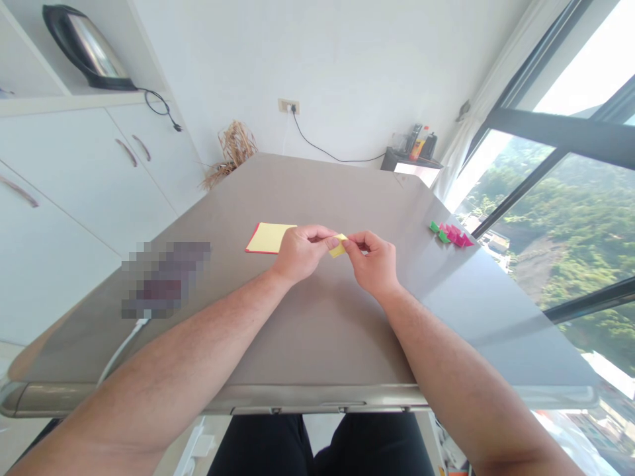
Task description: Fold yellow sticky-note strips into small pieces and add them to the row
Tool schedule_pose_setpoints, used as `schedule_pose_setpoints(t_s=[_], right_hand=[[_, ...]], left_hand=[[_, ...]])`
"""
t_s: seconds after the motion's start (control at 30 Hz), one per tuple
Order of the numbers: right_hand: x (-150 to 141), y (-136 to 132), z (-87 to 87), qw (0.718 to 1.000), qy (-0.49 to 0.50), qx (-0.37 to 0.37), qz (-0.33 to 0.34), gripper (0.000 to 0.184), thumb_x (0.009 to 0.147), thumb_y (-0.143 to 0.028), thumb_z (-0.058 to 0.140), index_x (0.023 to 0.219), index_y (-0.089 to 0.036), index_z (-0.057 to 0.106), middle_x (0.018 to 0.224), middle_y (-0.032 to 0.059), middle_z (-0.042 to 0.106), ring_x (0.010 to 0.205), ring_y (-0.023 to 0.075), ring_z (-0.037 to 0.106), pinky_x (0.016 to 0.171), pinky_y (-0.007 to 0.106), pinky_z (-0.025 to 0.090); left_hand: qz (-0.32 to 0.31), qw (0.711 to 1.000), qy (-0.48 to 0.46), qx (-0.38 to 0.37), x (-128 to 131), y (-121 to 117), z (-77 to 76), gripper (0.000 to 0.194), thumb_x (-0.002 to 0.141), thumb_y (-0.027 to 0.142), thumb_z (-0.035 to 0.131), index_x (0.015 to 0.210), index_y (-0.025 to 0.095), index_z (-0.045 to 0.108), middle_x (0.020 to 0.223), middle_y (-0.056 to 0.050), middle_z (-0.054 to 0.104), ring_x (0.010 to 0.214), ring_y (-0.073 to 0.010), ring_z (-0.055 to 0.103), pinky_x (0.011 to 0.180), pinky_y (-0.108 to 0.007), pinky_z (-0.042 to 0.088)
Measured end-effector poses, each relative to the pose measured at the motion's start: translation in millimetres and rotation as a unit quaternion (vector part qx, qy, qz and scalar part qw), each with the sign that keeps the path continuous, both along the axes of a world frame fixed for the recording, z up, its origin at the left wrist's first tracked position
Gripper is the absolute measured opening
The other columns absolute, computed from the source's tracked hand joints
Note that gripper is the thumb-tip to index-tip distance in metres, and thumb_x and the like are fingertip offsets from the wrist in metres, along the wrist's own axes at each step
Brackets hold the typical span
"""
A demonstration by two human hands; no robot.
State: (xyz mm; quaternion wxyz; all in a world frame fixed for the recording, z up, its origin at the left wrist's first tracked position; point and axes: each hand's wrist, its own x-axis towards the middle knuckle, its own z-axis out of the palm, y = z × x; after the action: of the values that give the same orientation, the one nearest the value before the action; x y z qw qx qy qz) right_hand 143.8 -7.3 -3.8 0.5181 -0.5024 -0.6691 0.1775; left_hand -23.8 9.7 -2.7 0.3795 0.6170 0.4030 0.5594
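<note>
Between my two hands is a small folded piece of yellow paper, held above the middle of the table. My left hand pinches its left side with thumb and fingers. On its right side, my right hand pinches it the same way. A stack of yellow paper with red edges lies on the table just left of my left hand, partly hidden by it. Over at the right edge sit several small folded paper pieces, green and pink.
The grey table stretches away to a white wall. A blurred-out object with a white cable lies at the left. Dried plants stand beyond the far left corner, a small cabinet with bottles beyond the far right. Windows line the right side.
</note>
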Motion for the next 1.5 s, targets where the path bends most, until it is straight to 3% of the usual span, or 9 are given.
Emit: schedule_pose_setpoints(t_s=[0.27,0.93,1.13,1.5], right_hand=[[-1.9,0.2,-0.5,1.000,0.007,0.009,0.006,0.022,0.086,-0.042,0.066,0.080,-0.022,0.073,0.079,0.0033,0.077,0.075,0.0191,0.071,0.072,0.031,0.054],[-4.1,-0.1,-2.9,0.999,0.034,0.033,0.025,0.012,0.084,-0.033,0.071,0.081,-0.023,0.076,0.077,0.0015,0.077,0.072,0.0179,0.072,0.067,0.030,0.057],[-3.9,-0.8,-0.6,0.993,0.027,0.111,0.027,0.007,0.084,-0.026,0.070,0.078,-0.023,0.074,0.080,0.0020,0.072,0.075,0.0159,0.068,0.069,0.030,0.058],[-2.4,-0.4,-0.7,0.993,0.017,0.108,0.044,0.008,0.083,-0.021,0.069,0.076,-0.023,0.073,0.078,0.0010,0.071,0.072,0.0146,0.066,0.066,0.029,0.054]], left_hand=[[-0.004,0.999,-0.032,0.005,2.3,1.1,-0.1,0.016,0.073,0.035,0.081,0.076,0.019,0.076,0.089,-0.005,0.079,0.084,-0.0209,0.073,0.079,-0.032,0.056],[0.009,0.999,-0.025,-0.027,6.1,0.5,-2.9,0.026,0.071,0.039,0.083,0.086,0.018,0.080,0.089,-0.006,0.080,0.085,-0.0220,0.073,0.079,-0.033,0.057],[0.053,0.998,0.038,0.025,3.2,0.2,-1.0,0.016,0.075,0.034,0.079,0.085,0.022,0.080,0.092,-0.003,0.080,0.087,-0.0202,0.073,0.078,-0.031,0.057],[0.076,0.988,0.102,0.092,2.9,-2.3,-0.1,0.007,0.079,0.027,0.075,0.083,0.024,0.080,0.094,-0.001,0.080,0.092,-0.0196,0.074,0.088,-0.032,0.057]])
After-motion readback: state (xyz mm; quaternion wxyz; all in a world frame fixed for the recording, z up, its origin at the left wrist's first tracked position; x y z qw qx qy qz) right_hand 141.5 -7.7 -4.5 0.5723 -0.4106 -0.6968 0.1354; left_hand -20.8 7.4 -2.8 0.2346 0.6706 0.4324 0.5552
